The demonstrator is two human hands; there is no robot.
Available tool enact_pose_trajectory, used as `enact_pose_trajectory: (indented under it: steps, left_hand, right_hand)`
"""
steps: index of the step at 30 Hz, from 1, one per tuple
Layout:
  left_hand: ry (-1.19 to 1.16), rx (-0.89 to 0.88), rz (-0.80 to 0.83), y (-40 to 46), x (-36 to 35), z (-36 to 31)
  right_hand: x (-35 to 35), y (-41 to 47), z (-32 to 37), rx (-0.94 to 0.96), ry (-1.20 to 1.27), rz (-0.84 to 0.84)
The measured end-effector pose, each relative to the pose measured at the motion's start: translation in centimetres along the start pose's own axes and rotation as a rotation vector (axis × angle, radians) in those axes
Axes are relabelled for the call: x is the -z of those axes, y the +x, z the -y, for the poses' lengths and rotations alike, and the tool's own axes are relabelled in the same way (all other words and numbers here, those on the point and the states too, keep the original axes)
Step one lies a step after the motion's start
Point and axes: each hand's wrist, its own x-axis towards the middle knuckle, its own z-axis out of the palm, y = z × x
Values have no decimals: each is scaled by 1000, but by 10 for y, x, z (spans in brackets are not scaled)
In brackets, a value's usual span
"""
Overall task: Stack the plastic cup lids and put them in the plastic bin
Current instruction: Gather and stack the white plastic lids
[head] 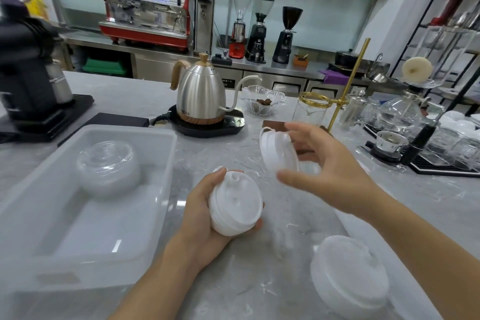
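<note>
Between the right hand's (335,171) spread fingers sits one white lid (279,152); left hand (207,215) fingers wrap a lid stack (235,205).

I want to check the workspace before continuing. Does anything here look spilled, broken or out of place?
Nothing stands out. The left hand holds a white lid stack, the right hand a single lid; clear lids sit in the bin.

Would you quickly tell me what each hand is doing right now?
Left hand: closed around a small stack of white lids.
Right hand: holding a single white lid between its fingers.
</note>
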Motion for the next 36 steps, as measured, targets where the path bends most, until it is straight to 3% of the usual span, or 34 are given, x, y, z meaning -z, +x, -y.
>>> enact_pose_trajectory:
  steps: [5, 10, 24, 32, 36]
  left_hand:
    - [80, -19, -69, -1, 2, -4]
    - [117, -110, -75, 0, 8, -7]
    - [27, -64, 86, -1, 11, -5]
    - [-14, -55, 264, -7, 8, -6]
    - [12, -87, 239, -6, 11, -3]
  right_hand:
    - [-36, -25, 28, 194, -74, 140]
    - [-66, -24, 24, 182, -72, 187]
    - [-96, -37, 8, 80, 206, 5]
    - [-100, -43, 6, 5, 185, -66]
    - [-103, -44, 7, 4, 181, -112]
